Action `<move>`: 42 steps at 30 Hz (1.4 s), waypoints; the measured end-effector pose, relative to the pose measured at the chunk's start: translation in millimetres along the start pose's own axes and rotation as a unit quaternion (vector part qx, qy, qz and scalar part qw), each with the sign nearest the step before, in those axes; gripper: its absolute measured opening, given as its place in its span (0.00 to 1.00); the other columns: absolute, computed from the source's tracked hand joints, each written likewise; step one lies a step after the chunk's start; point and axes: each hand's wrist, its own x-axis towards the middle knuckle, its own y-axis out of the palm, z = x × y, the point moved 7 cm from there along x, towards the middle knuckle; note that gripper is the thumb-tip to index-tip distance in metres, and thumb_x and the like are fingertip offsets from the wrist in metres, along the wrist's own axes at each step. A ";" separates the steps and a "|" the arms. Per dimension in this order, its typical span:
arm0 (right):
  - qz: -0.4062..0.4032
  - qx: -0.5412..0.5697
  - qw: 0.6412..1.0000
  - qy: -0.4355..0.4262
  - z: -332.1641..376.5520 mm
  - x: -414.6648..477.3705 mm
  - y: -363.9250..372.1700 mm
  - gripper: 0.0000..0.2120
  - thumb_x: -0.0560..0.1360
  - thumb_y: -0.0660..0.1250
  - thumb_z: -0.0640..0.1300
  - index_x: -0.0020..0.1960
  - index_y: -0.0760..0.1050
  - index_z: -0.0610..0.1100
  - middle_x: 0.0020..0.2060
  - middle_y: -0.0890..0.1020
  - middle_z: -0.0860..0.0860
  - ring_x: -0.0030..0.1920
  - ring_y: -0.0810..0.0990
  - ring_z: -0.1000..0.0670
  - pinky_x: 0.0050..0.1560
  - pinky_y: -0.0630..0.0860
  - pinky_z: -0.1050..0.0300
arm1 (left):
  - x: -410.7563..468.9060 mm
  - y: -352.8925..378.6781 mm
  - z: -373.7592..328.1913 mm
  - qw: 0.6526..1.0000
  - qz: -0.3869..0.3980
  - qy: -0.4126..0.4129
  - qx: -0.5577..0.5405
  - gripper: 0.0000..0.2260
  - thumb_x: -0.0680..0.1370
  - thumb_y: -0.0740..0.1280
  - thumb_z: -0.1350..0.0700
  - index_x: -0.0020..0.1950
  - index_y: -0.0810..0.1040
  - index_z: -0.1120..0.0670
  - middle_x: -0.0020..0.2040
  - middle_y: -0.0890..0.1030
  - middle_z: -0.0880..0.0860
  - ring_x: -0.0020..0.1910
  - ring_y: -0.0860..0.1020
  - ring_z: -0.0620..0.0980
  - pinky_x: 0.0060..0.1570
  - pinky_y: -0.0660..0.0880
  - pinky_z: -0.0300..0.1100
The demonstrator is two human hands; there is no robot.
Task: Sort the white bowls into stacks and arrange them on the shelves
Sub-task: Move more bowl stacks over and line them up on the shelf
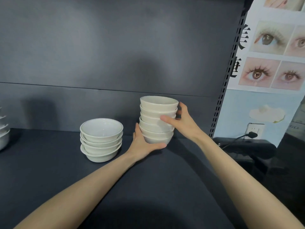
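Observation:
A tall stack of several plain white bowls (157,119) stands over the dark shelf (49,162), right of centre. My left hand (143,142) cups its bottom bowl from the left and below, thumb under the front. My right hand (181,121) grips the stack's right side at mid height, thumb across the front and fingers behind. Whether the stack touches the shelf is hidden by my left hand. To its left a shorter stack of wider white bowls with a thin dark rim line (101,142) sits on the shelf, untouched.
At the far left edge another pile of pale bowls (3,131) is partly cut off. A slotted shelf upright (226,83) bounds the right side, with a poster (272,55), a wall socket and a plugged cable beyond it.

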 end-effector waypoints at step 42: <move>0.030 0.115 0.987 -0.111 135.3 -80.9 12.1 0.41 0.60 0.76 0.59 0.67 0.62 0.51 0.56 0.78 0.59 0.54 0.79 0.59 0.49 0.77 0.58 | -142.2 -72.3 -125.3 0.984 -0.122 0.126 -0.039 0.38 0.59 0.83 0.57 0.63 0.68 0.49 0.53 0.78 0.41 0.50 0.79 0.39 0.40 0.75 0.26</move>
